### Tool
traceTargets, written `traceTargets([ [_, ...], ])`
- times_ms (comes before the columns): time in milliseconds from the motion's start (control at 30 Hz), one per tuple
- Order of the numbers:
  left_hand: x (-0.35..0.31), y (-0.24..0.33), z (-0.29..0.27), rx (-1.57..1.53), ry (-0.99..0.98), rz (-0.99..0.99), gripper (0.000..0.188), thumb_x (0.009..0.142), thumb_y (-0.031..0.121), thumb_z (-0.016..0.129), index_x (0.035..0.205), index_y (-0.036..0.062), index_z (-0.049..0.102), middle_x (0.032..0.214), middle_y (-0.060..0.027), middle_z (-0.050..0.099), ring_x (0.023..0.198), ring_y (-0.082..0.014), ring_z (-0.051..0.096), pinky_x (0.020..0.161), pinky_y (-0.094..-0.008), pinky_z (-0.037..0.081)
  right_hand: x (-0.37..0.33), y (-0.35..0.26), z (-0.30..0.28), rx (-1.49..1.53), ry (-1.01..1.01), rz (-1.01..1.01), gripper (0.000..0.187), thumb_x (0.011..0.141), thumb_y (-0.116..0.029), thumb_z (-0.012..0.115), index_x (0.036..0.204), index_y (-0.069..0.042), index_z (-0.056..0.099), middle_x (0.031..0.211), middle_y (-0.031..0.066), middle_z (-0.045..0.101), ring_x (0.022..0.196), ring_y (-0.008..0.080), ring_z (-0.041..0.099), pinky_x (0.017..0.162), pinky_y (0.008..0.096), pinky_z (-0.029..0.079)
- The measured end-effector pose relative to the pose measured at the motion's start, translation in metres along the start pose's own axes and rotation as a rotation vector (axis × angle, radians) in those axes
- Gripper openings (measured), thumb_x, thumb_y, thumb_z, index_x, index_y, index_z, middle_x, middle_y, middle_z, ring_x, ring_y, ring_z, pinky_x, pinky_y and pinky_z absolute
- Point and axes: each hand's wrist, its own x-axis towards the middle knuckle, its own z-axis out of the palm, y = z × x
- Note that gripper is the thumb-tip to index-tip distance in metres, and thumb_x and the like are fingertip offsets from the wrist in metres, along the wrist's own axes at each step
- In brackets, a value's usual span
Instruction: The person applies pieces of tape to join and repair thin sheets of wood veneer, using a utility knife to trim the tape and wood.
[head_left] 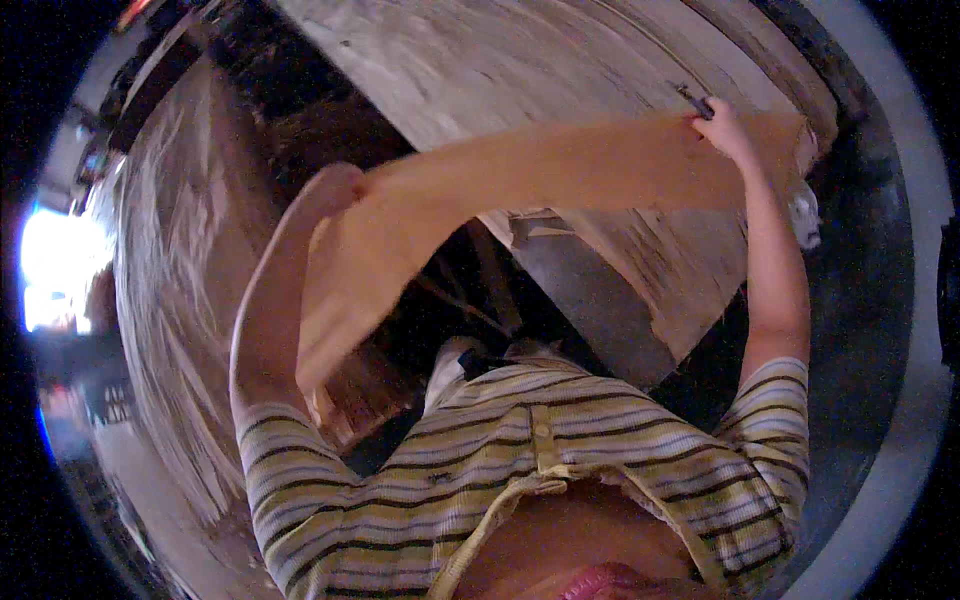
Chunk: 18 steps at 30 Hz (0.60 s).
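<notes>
- Your left hand [335, 187] has its grip clamped on the far edge of the tan sheet [540, 165].
- Your right hand [724, 132] closes around a dark tool [693, 101] by that edge; whether it pinches the sheet too, I cannot tell.
- The sheet's long axis spans both hands, its left end curving toward you, its right end just past your right hand.
- Beyond lies a pale stack [430, 70].

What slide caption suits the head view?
Left hand holds a tan sheet; right hand, at its edge, holds a dark object.
</notes>
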Motion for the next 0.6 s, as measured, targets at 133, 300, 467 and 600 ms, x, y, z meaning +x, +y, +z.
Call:
traceTargets([
  [133, 0.116, 0.023, -0.075, 0.246, 0.292, -0.149, 0.02, 0.073, 0.023, 0.047, 0.088, 0.0135, 0.058, 0.093, -0.0089, 0.057, 0.084, -0.0275, 0.055, 0.069, -0.0413, 0.044, -0.008, 0.086, -0.008, 0.132, 0.226, 0.122, 0.023, 0.07, -0.012, 0.058, 0.088, 0.002, 0.054, 0.071, 0.0094, 0.058, 0.061, 0.0153, 0.055, 0.057, 0.0267, 0.043],
  [300, 0.175, 0.113, -0.154, 0.377, 1.192, 0.45, 0.01, 0.073, 0.013, 0.052, 0.082, 0.0132, 0.056, 0.083, -0.0027, 0.055, 0.076, -0.0217, 0.053, 0.072, -0.0353, 0.04, -0.092, 0.146, -0.028, -0.133, 0.704, 0.361, 0.035, 0.071, -0.022, 0.062, 0.097, -0.001, 0.055, 0.074, 0.0061, 0.057, 0.062, 0.0146, 0.053, 0.055, 0.0258, 0.04],
  [467, 0.19, 0.111, -0.061, 0.11, 0.908, 0.894, 0.02, 0.065, 0.006, 0.054, 0.084, 0.0139, 0.056, 0.086, -0.0009, 0.055, 0.084, -0.0175, 0.051, 0.083, -0.0391, 0.035, -0.25, 0.117, 0.031, 0.662, 0.945, 0.77, 0.034, 0.07, -0.017, 0.061, 0.1, -0.005, 0.055, 0.073, 0.0011, 0.055, 0.052, 0.0096, 0.044, 0.045, 0.0234, 0.034],
  [600, 0.235, 0.039, 0.033, 0.066, 0.585, 0.786, 0.02, 0.065, 0.005, 0.053, 0.083, 0.0133, 0.056, 0.085, -0.0007, 0.055, 0.089, -0.0185, 0.05, 0.085, -0.0401, 0.033, -0.308, 0.073, 0.113, 0.295, 0.643, 1.077, 0.024, 0.07, -0.007, 0.053, 0.093, -0.003, 0.059, 0.081, 0.0019, 0.059, 0.071, 0.0135, 0.055, 0.063, 0.0241, 0.042],
])
